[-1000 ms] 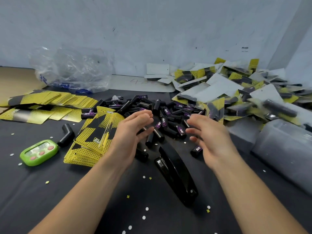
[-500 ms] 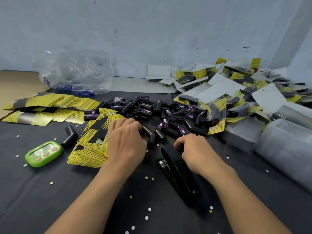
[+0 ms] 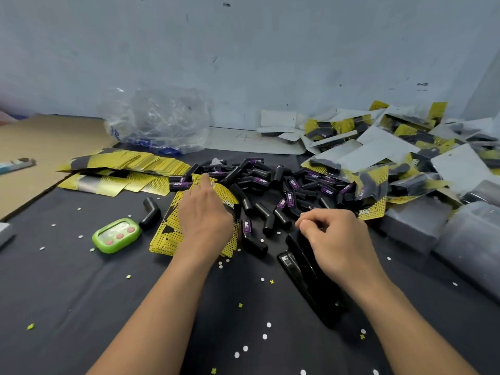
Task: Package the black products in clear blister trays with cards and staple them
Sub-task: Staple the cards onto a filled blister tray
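Note:
A heap of black products [image 3: 270, 182] with purple labels lies mid-table. In front of it is a stack of yellow dotted cards [image 3: 165, 234]. My left hand [image 3: 205, 215] rests on that stack with its index finger stretched toward the heap. My right hand [image 3: 332, 236] hovers over the front end of the black stapler [image 3: 305, 274]; its fingers are curled, thumb against index, and nothing shows between them. Clear blister trays [image 3: 465, 239] are stacked at the right. Finished carded packs [image 3: 405, 147] are piled at the back right.
More yellow cards [image 3: 121, 169] fan out at the back left. A green timer [image 3: 116, 235] and one loose black product [image 3: 150, 212] lie left of the card stack. A crumpled plastic bag [image 3: 157, 120] sits against the wall. Punched paper dots litter the dark tablecloth [image 3: 81, 293].
Both hands came down from mid-air. The left settled onto the card stack and stretched out its index finger. The right closed over the stapler's front end.

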